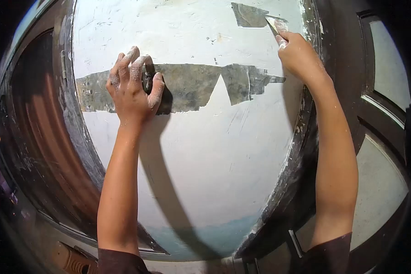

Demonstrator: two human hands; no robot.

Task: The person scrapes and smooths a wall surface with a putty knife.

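Observation:
My right hand (298,55) is raised at the upper right, its fingers closed round a scraper (272,26). The scraper's thin blade meets the white wall coating beside a small bared grey patch (249,15). Over the left part of a wide bared grey band (187,86), my left hand (134,84) has its fingers curled. Between its thumb and fingers shows a small dark object (147,81), mostly hidden, whose kind I cannot make out. White dust coats the fingers of both hands.
The white wall panel (214,160) shows scratches and turns bluish near its bottom. Dark, paint-spotted frames (306,91) border it. A brown door panel (45,105) stands at left, a dark door with pale panes (388,64) at right. A brown plastic item (73,260) is at lower left.

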